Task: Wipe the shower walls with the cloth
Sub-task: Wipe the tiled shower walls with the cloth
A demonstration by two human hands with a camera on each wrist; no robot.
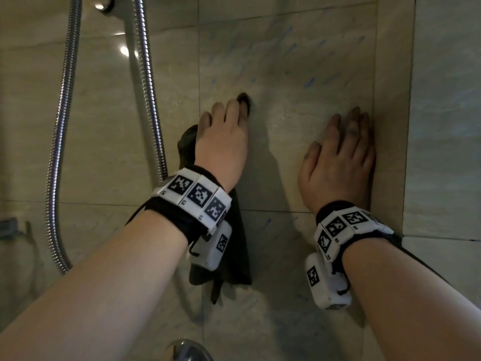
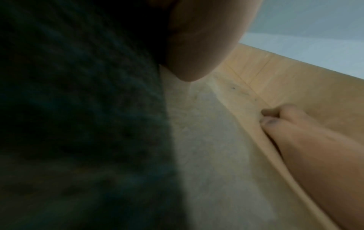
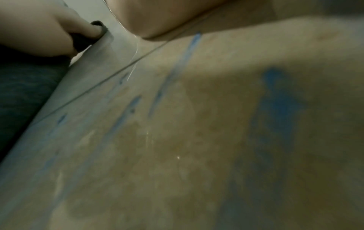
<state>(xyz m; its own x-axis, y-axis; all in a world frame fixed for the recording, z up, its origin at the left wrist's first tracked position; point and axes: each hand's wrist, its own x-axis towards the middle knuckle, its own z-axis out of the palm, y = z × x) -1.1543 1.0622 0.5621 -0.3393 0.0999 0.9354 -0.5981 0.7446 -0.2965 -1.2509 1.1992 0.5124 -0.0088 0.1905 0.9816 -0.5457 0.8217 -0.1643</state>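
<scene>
The left hand (image 1: 222, 142) hides most of the dark cloth (image 1: 229, 259), so its grip there cannot be told. The shower hose (image 1: 58, 142) is cut off at the top edge. A metal fitting (image 1: 190, 351) is cut off at the bottom.
</scene>
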